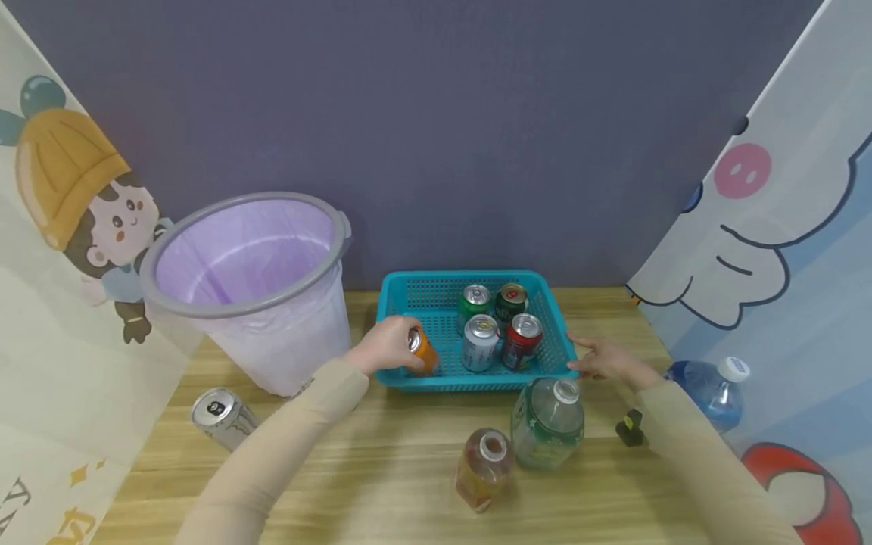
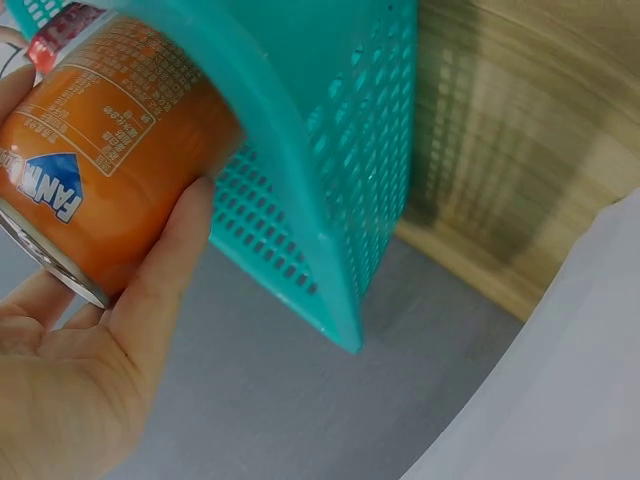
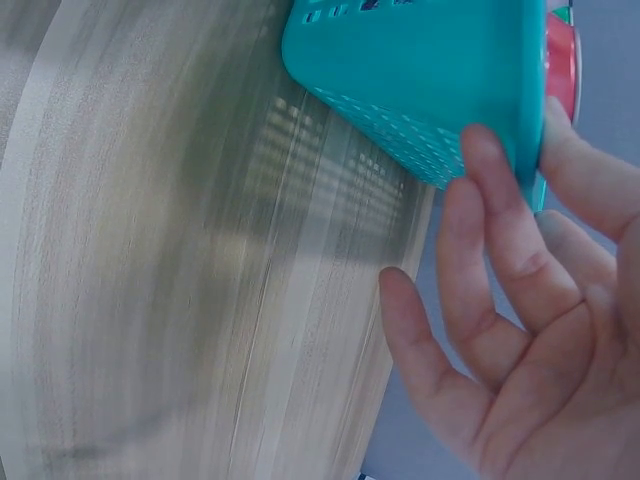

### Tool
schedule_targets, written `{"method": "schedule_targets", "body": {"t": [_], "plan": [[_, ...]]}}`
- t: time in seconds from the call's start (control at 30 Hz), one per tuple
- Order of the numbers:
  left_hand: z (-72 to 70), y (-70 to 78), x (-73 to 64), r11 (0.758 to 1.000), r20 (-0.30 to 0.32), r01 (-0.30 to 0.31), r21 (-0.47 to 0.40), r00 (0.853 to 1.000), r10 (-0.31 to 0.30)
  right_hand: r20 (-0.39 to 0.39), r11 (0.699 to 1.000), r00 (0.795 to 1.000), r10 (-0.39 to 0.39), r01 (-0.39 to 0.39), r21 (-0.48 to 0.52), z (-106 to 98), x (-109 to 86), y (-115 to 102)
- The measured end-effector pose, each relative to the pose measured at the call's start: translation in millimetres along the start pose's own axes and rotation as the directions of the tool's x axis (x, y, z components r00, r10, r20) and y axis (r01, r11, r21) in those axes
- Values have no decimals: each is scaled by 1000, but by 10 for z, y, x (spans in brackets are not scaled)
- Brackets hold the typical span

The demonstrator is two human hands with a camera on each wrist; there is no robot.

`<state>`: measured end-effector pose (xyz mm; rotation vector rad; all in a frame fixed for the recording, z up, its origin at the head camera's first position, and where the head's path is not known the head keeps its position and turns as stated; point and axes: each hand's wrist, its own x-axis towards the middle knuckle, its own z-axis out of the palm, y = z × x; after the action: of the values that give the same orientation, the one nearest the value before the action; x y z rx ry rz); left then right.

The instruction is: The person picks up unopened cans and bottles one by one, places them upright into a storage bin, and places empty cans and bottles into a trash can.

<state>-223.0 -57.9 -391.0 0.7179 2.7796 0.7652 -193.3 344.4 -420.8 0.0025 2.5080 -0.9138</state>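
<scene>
Left hand [image 1: 390, 346] gripping orange can [image 1: 427, 357], right hand [image 1: 606, 360] pinching basket [image 3: 528, 80], Fanta logo [image 2: 52, 185] only in left-wrist view

In the left wrist view, the basket [image 2: 300, 180] partly hides the orange can [image 2: 125, 150].

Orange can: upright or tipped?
Tipped: the orange can leans in the left hand, its lid turned sideways, while the red can stands upright.

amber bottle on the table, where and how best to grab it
Grip the amber bottle by its body, likely from the left: it stands upright, broader below than at the neck, and the green-labelled bottle is close on its right.
</scene>
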Motion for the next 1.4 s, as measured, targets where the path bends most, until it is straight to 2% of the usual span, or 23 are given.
{"method": "schedule_targets", "body": {"t": [0.17,0.33,0.57,0.8,1.0,1.2,1.4], "plan": [[54,-9,40,999,10,2,45,1000,-2,-5,1000,1000,3,-2,18,4,2,3],[115,-8,71,999,48,2,47,999,-5,-10,999,1000,-3,3,35,-2,-11,9],[200,-18,150,999,60,-1,42,998,-2,-17,1000,1000,-11,11,26,7,-2,29],[127,21,280,998,88,7,55,996,-12,-19,999,1000,10,-9,39,27,34,53],[57,26,374,994,123,65,85,990,-75,-25,999,999,-20,21,40,36,10,46],[-54,21,462,987,105,124,104,985,-135,-22,998,999,-46,47,52,30,11,32],[-112,13,579,984,70,149,96,985,-156,-6,995,999,-54,55,85,6,2,32]]}}
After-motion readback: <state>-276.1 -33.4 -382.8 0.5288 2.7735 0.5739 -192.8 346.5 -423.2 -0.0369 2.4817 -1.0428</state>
